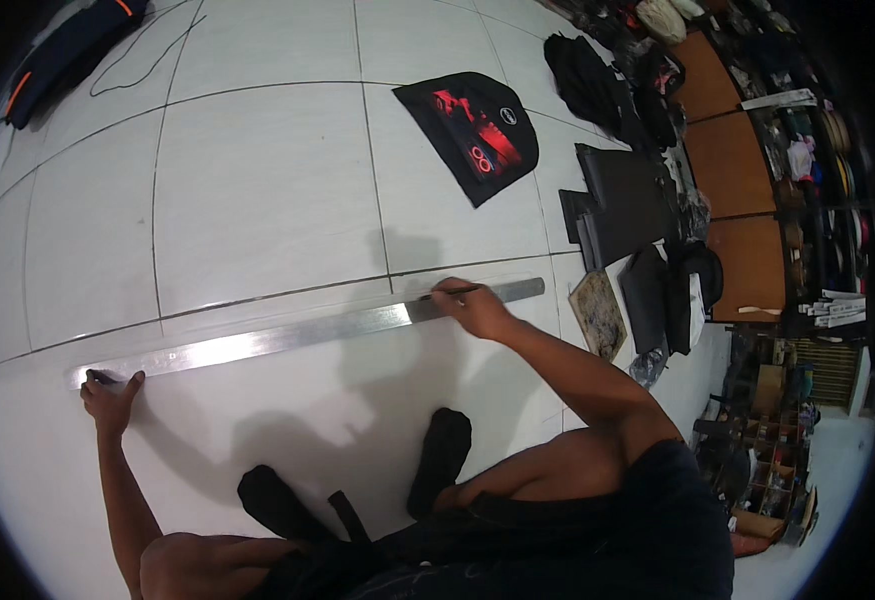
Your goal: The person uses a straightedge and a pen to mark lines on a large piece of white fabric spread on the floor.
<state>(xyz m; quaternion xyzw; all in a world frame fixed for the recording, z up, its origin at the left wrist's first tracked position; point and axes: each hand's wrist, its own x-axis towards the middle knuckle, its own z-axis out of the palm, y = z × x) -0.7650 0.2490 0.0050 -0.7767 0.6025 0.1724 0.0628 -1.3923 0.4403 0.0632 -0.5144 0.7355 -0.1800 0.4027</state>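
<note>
A long silver metal ruler point(277, 341) lies slantwise on the white tiled floor in front of me, its right end farther away. My left hand point(110, 402) presses its fingertips down at the ruler's left end, thumb and fingers spread apart. Close by the fingers is a dark patch, perhaps shadow. Near the ruler's right end, my right hand point(475, 309) pinches a thin dark pen point(454, 290) against the ruler's far edge. The pen's tip is too small to make out. Faint lines along the far edge look like a clear sheet, but I cannot tell.
Beyond the ruler lies a black fabric piece point(477, 135) with a red print. Dark folded pieces point(629, 205) and a speckled slab point(597, 315) lie to the right, before brown cabinets point(745, 265). A dark orange-trimmed item point(67, 60) is at far left. My socked feet point(441, 450) are close by.
</note>
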